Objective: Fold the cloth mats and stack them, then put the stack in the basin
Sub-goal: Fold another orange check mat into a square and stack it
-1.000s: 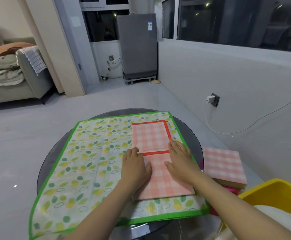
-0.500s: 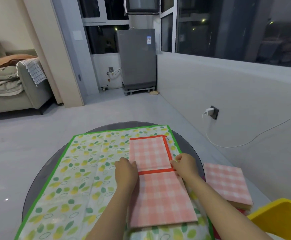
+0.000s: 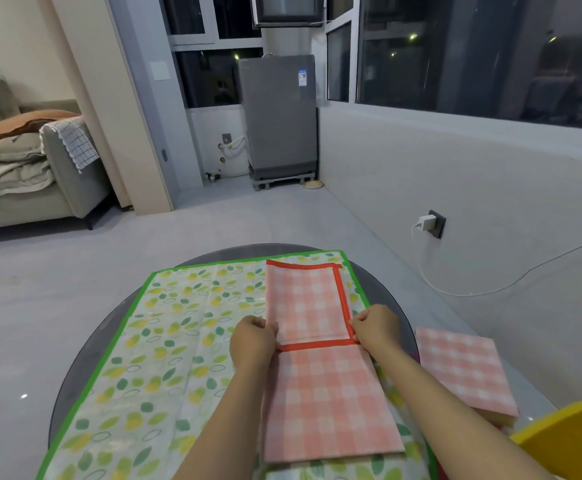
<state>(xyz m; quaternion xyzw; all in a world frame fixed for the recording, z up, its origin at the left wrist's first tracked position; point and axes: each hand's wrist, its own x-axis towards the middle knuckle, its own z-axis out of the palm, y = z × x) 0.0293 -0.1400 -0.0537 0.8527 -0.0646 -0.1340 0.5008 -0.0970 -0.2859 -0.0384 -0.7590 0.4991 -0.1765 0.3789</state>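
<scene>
Both hands — left hand [image 3: 253, 342], right hand [image 3: 374, 327] — pinched the half-folded pink checked mat [image 3: 320, 382] at its red edge; a folded stack [image 3: 464, 368] waited right, the yellow basin [image 3: 566, 441] unfilled.

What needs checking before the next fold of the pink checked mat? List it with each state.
1. Left hand pinches the red-trimmed edge of the pink checked cloth mat: ok.
2. Right hand pinches the same edge at the other corner: ok.
3. Mat lies flat on the leaf-print green-bordered cloth: ok.
4. Folded pink checked stack sits clear, right of the mat: ok.
5. Yellow plastic basin within view: ok; contents cannot tell.
</scene>
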